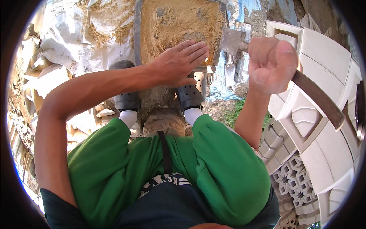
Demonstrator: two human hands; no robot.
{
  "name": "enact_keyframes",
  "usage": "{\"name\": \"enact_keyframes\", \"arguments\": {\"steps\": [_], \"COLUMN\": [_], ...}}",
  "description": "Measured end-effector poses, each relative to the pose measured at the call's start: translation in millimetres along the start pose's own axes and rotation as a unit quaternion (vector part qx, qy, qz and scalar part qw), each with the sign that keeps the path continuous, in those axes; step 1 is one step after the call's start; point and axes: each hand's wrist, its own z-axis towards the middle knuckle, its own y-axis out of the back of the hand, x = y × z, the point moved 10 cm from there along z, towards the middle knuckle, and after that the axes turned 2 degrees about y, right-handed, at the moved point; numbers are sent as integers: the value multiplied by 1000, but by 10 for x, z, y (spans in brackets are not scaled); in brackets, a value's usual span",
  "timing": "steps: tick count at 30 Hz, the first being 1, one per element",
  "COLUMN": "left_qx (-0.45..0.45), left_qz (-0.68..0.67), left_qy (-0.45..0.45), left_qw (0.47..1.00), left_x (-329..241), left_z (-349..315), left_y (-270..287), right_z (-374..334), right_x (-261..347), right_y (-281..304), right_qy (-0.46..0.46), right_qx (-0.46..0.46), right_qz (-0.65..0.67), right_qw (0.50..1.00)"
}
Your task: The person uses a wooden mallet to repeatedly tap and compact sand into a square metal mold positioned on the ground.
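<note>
My right hand (272,65) is raised on the right, its fingers wrapped round the curved wooden handle of a hatchet (322,99). The hatchet's broad, worn metal head points left, beside the edge of a dark-rimmed square tray (137,36). Damp, tan sand (179,23) fills this tray, with a few darker patches in it. Over the near right part of the tray, my left hand (185,63) is stretched out flat, palm down and fingers straight, holding nothing. Whether it touches the sand I cannot tell.
Pale moulded blocks (324,57) are stacked along the right, with star-patterned lattice blocks (295,179) below them. White sheeting (63,42) dusted with sand lies at the left, near broken pale pieces (49,80). Metal tools (234,70) rest on blue sheeting right of the tray.
</note>
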Motion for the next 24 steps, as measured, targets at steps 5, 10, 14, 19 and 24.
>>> {"name": "enact_keyframes", "arguments": {"steps": [5, 10, 14, 19, 24], "left_qx": [28, 43, 30, 10, -43], "left_qz": [-8, 35, 8, -63, 88], "left_qy": [-38, -75, -74, -157, -38], "left_qw": [999, 996, 997, 985, 994], "left_x": [-182, -294, -357, -370, 286], "left_z": [69, 0, 70, 143, 623], "left_y": [-186, -254, -217, -72, 237], "right_z": [46, 243, 155, 118, -14], "right_x": [-275, -83, -420, -303, -153], "right_y": [54, 102, 83, 242, 793], "right_qy": [55, 54, 53, -17, -28], "right_qx": [34, 53, 12, -22, -89], "right_qz": [43, 58, -35, -59, 16], "right_qw": [997, 995, 998, 998, 996]}}
